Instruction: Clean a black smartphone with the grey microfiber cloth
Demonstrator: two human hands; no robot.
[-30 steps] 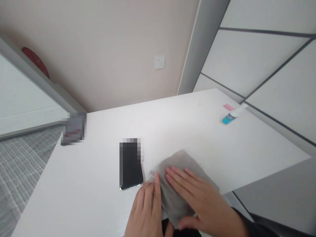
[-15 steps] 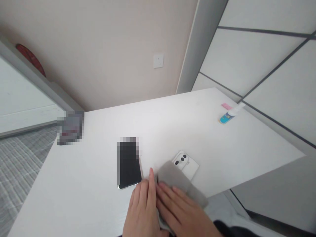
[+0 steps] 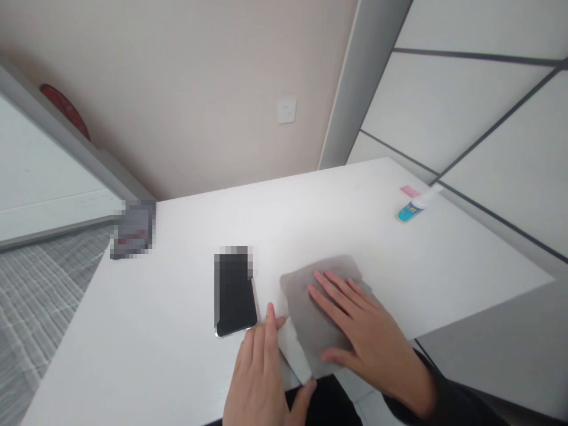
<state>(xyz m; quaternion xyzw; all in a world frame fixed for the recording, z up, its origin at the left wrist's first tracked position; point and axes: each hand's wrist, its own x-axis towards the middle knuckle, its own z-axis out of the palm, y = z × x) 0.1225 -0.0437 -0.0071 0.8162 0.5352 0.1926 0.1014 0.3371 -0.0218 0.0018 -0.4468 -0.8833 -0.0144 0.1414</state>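
Mostly hidden under grey cloth (image 3: 304, 310), white slab (image 3: 294, 351) clamped in left fingers (image 3: 269, 346); right fingers (image 3: 329, 307) apart.

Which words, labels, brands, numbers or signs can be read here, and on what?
No text is readable.
Bottle: label printing, too small and blurred.
Dark item at far left: pixelated, reddish marks unreadable.
Black phone: partly pixelated, nothing legible.
Cloth: no lettering visible.

The white item (image 3: 294, 351) is mostly hidden by the grey cloth (image 3: 305, 316) — the left hand (image 3: 261, 373) is cropped below, the far-left object (image 3: 134, 229) blurred into blocks.
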